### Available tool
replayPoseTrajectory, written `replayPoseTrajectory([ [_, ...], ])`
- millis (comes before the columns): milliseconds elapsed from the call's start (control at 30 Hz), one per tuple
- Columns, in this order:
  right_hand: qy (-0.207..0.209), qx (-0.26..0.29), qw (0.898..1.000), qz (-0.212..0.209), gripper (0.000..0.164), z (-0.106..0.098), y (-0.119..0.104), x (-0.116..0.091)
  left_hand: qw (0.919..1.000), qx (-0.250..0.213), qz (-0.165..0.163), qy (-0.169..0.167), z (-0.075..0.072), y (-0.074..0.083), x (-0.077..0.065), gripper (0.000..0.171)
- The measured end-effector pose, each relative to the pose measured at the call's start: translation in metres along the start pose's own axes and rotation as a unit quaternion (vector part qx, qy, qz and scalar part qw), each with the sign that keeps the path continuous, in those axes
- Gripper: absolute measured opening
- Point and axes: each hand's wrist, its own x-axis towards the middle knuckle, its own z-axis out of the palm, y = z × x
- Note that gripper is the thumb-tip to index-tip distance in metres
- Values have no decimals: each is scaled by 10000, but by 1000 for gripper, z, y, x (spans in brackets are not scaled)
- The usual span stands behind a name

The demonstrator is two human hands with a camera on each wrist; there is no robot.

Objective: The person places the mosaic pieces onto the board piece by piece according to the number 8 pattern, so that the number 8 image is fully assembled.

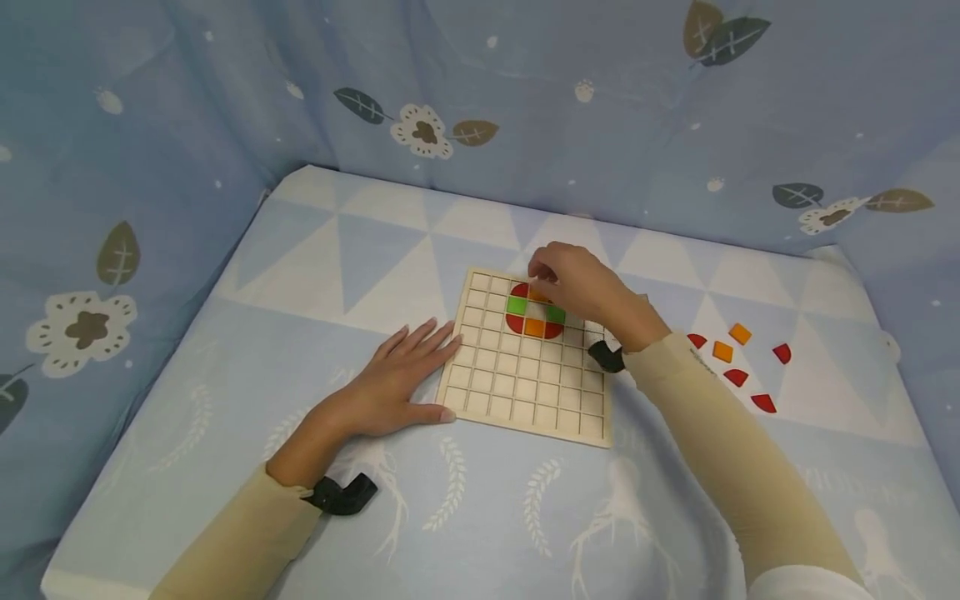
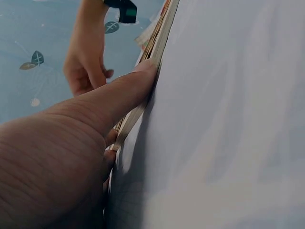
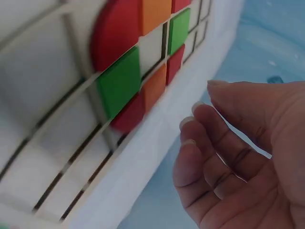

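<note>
A wooden grid board [image 1: 525,387] lies on the table. Near its far edge, coloured tiles form a ring around one bare cell: red quarter-rounds [image 3: 114,36] at the corners, green squares [image 3: 119,81] and orange squares [image 3: 154,88] between them. My left hand [image 1: 405,375] rests with fingers spread against the board's left side, the thumb by its near corner. Over the far side of the ring is my right hand [image 1: 573,279], partly covering the tiles in the head view. Its fingers are loosely bent with nothing between them in the right wrist view.
Right of the board lie loose pieces: several red quarter-rounds [image 1: 763,403] and two orange squares [image 1: 722,351]. A whitish gridded sheet [image 1: 595,332] shows partly beneath my right wrist. Patterned cloth [image 1: 420,75] hangs behind the table.
</note>
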Motion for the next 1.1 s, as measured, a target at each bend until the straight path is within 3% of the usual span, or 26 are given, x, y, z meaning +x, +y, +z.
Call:
replayPoseTrajectory([
  [200,332,459,9984,27,16,-8,21,-50,10000,11,-41,2,1,2,2,100],
  [433,700,457,9960,307,13,-8,45,-107,9999,62,-73,-40,2,1,3,99],
  [667,989,253,9924,683,14,0,69,-158,9999,58,-112,-31,3,0,3,98],
  [833,1419,-26,9869,764,11,5,90,-197,9999,46,-134,-17,4,0,3,99],
  [1100,1603,-641,9709,1659,15,13,105,-252,9999,59,-108,-2,6,-2,5,99],
])
